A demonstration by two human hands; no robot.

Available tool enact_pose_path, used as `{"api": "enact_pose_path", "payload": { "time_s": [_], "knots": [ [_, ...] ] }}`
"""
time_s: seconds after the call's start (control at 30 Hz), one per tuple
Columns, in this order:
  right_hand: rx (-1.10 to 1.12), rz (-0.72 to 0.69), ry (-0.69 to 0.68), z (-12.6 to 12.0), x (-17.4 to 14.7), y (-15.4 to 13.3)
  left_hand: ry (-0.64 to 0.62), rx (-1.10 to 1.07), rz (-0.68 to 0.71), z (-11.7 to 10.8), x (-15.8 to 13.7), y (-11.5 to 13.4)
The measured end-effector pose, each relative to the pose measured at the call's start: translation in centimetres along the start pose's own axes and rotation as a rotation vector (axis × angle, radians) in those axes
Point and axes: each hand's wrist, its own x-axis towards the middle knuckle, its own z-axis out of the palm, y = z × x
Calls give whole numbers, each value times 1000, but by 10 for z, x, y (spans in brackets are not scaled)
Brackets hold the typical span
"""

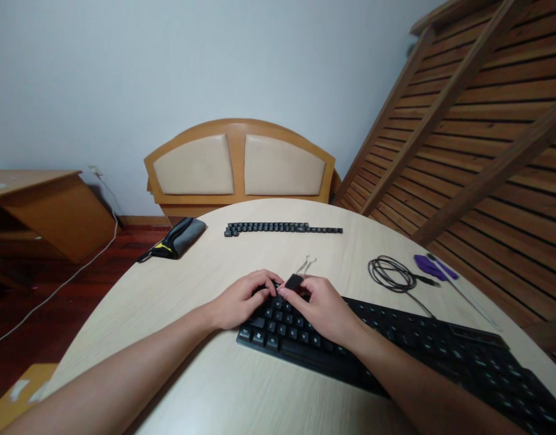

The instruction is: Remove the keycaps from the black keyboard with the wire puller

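Observation:
A black keyboard (300,351) lies at a slant across the front right of the round table. My right hand (326,305) grips a keycap puller (294,281), its black handle between thumb and fingers and its two wire prongs pointing up and away. Over the keyboard's upper left corner, my left hand (246,297) has its thumb and fingertips drawn together, close to the puller's handle. Whatever may be between those fingertips is too small to make out. Both hands cover part of the upper left keys.
Loose keycaps (278,228) stand in rows at the table's (205,374) far side. A dark folded cloth pouch (182,238) lies at the left edge. To the right are a coiled cable (390,275), a purple cloth (434,266) and a thin brush (468,296).

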Motion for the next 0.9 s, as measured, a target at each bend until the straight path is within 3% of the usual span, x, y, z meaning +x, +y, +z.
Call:
{"api": "enact_pose_path", "payload": {
  "time_s": [0.27, 0.6, 0.9],
  "knots": [
    [8, 22, -19, 1, -1, -1, -3, 24, 12, 0, 0, 1],
    [-41, -15, 77, 1, -3, 1, -4, 36, 25, 0, -2, 2],
    [-134, 12, 75, 0, -4, 1, 2, 7, 34, 2, -3, 1]
  ]
}}
